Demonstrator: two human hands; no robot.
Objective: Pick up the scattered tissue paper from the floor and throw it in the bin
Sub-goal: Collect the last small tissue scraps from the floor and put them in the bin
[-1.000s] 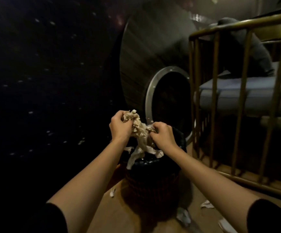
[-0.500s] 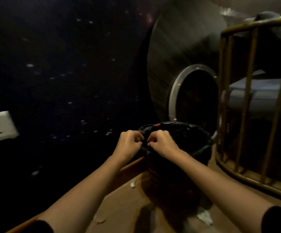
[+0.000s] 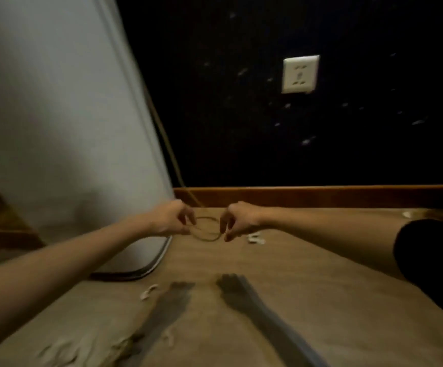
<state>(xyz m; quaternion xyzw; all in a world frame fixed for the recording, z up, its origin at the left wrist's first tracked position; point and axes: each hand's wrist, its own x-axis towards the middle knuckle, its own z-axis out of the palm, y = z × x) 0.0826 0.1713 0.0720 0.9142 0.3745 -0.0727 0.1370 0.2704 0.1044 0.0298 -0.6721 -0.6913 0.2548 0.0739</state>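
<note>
Tissue paper scraps are all on the floor, none in either hand. No bin in frame.

Largest first:
- Pale grey-white panel fills the left, leaning, rounded lower corner with a dark rim on the floor. Can't tell what it is; top and left are cut off.
- Dark wall far and right, speckled with light flecks, detail lost in shadow.
- Tan floor, blurred. Two arm shadows run across the near middle.
- Wooden skirting along the wall base.
- Both bare forearms reach in from the near edges. A black sleeve shows on the right arm, cut off by the frame.
- White wall socket high on the far wall, right of centre.
- Thin cord comes down beside the panel edge and loops on the floor between the hands. Hard to tell whether either hand touches it.
- Left hand and right hand are close together, just apart, above the far floor. Fingers loosely curled, thumb and fingertips parted, nothing clamped.
- Tissue: smeared patch of scraps at the near left, shapes unreadable from blur; a curled piece near the panel's corner; a small piece just right of the right hand; a tiny bit far right by the skirting, partly hidden behind the right arm.
</note>
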